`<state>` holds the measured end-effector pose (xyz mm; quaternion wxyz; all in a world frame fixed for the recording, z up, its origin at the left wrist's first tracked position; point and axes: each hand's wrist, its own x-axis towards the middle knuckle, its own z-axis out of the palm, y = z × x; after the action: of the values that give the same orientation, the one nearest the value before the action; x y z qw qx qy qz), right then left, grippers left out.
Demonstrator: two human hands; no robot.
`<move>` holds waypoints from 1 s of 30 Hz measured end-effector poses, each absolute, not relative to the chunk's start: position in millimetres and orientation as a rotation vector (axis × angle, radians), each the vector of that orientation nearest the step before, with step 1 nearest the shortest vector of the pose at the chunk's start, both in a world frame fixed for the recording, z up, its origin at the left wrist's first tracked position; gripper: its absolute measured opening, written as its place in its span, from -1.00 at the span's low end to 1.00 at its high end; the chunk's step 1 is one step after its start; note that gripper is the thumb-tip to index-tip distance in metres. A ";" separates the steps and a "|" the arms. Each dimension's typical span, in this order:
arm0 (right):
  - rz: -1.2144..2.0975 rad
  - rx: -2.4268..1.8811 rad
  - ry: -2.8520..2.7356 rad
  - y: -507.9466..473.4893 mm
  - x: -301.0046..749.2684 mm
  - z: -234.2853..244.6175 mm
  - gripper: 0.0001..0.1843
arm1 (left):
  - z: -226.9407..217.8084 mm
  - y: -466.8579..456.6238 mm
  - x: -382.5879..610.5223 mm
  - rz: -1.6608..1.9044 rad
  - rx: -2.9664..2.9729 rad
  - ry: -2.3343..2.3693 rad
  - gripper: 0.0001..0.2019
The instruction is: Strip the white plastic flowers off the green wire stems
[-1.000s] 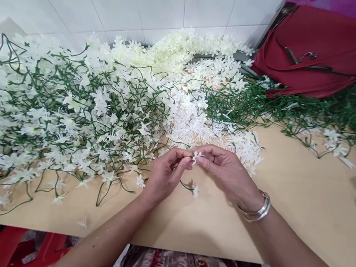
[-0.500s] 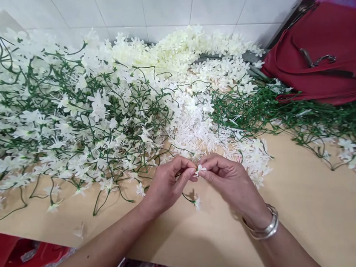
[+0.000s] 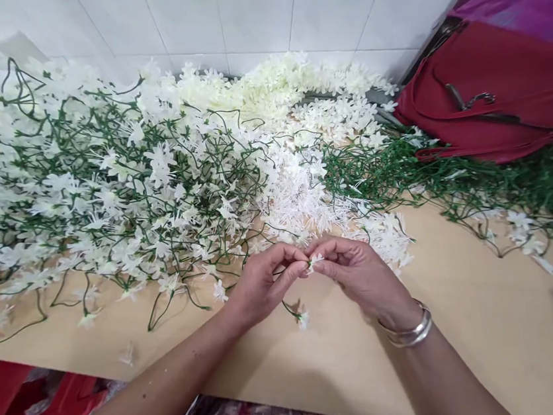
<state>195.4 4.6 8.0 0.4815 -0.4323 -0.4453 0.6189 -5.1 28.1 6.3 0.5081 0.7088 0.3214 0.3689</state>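
Note:
Above the table's middle, my left hand (image 3: 268, 280) and my right hand (image 3: 357, 275) meet fingertip to fingertip. Between them is a small white artificial flower (image 3: 315, 260). My right thumb and fingers pinch its petals, while my left thumb and forefinger close at its green base. A short green stem with another white flower (image 3: 303, 320) shows just below my hands; whether it joins the held piece is hidden. Right behind my fingers lies a heap of thin white stamen-like pieces (image 3: 300, 195).
A large pile of white flowers on green stems (image 3: 119, 185) covers the left. Cream blossoms (image 3: 281, 77) lie along the tiled wall (image 3: 254, 10). Bare green stems (image 3: 377, 169) spread rightward beneath a red bag (image 3: 507, 88). A red plastic stool (image 3: 40, 407) stands at lower left.
The view has shifted slightly. At my fingertips the white flower has turned a little, its green base now showing. Both hands keep their pinch on it.

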 end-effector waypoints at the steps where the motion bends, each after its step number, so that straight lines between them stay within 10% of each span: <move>1: 1.503 -1.041 -1.087 4.7 195.4 7.1 -0.91 | 6.2 27.8 -5.3 0.888 1.715 0.784 -0.89; 21: 1.535 -1.089 -1.180 8.4 197.1 12.9 -0.80 | 9.1 29.3 -5.8 0.919 1.828 0.719 -0.92; 30: 0.861 -1.413 -1.319 22.5 213.0 40.3 -0.86 | 10.9 21.9 -3.7 1.088 2.064 0.712 -0.95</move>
<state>213.0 22.5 40.3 0.4907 -0.5818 -0.5432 0.3546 -3.7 21.9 10.9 0.3439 0.7945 0.2740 0.4188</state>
